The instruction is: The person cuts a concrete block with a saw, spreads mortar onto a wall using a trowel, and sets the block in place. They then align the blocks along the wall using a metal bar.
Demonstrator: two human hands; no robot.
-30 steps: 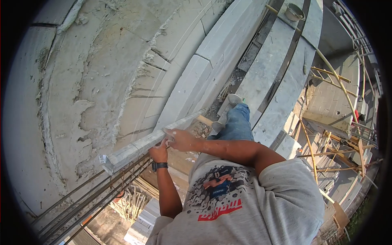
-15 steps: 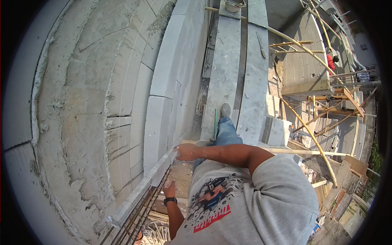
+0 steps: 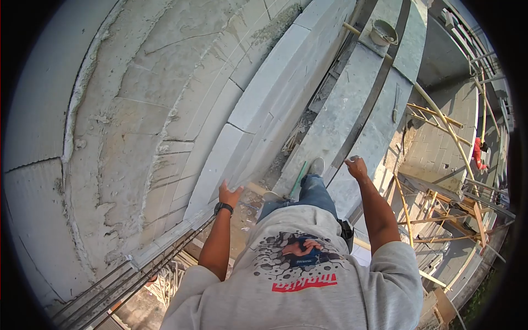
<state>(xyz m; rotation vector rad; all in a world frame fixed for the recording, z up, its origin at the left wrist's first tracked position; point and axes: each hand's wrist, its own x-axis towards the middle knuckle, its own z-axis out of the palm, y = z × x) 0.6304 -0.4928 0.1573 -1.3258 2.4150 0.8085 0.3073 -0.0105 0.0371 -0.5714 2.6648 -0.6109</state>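
Observation:
My left hand (image 3: 229, 194), with a black watch at the wrist, has its fingers spread beside the edge of the pale block wall (image 3: 225, 147). Nothing is in it. Out to the right, my right hand (image 3: 356, 166) hangs over the scaffold planks (image 3: 335, 115) with its fingers curled; whether it holds anything is too small to tell. A long grey board (image 3: 159, 246) lies along the steel bars (image 3: 118, 286), below and left of my left hand. Near my shoe is a thin green tool (image 3: 298, 179).
A bucket (image 3: 383, 33) rests on the far planks, and a long tool (image 3: 396, 104) lies nearer. Bamboo poles (image 3: 440, 113) cross at the right. A person in red (image 3: 478, 154) is at the far right. Mortar covers the wide ledge (image 3: 124, 137) at left.
My right hand has left the board and swung right, over the planks. My left hand has risen from beside the bars to the wall edge. The board now lies lower along the bars.

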